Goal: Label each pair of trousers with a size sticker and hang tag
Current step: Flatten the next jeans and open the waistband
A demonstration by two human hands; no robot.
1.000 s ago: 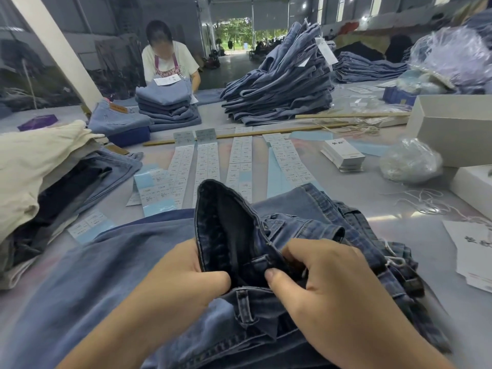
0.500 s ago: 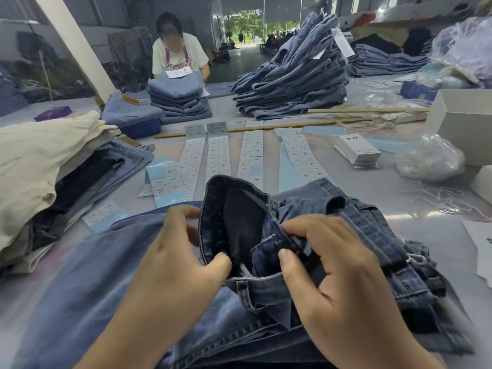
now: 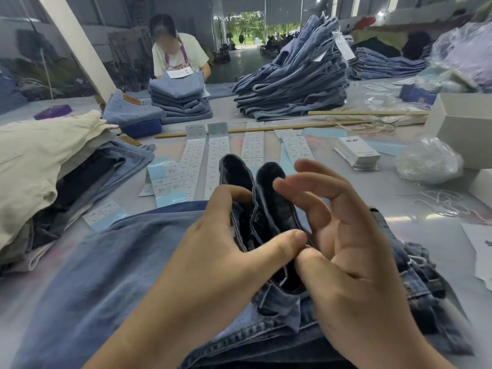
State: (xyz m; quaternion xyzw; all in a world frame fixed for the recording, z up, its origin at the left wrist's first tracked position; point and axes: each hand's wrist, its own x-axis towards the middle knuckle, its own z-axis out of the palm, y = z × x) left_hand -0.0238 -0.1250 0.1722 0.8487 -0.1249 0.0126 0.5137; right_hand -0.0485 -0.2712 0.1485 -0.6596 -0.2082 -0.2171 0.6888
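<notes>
A pair of blue denim trousers (image 3: 111,275) lies across the table in front of me, its waistband (image 3: 266,209) lifted and folded so the dark inside shows. My left hand (image 3: 226,251) grips the raised waistband, thumb on its near side and fingers behind. My right hand (image 3: 346,249) is beside the fabric, fingers spread and relaxed, thumb tip touching the cloth by my left thumb. Strips of size stickers (image 3: 218,155) lie just beyond the trousers. A stack of white hang tags (image 3: 358,153) sits to the right.
Tall piles of folded jeans (image 3: 292,86) stand at the back, where a person (image 3: 177,54) works at another stack. Cream and dark garments (image 3: 40,161) are heaped at left. White boxes (image 3: 466,126), a plastic bag of strings (image 3: 428,162) and loose strings (image 3: 447,201) lie at right.
My right hand has let go of the waistband and spread its fingers. The waistband has been lifted higher and folded upright. My left hand keeps its hold.
</notes>
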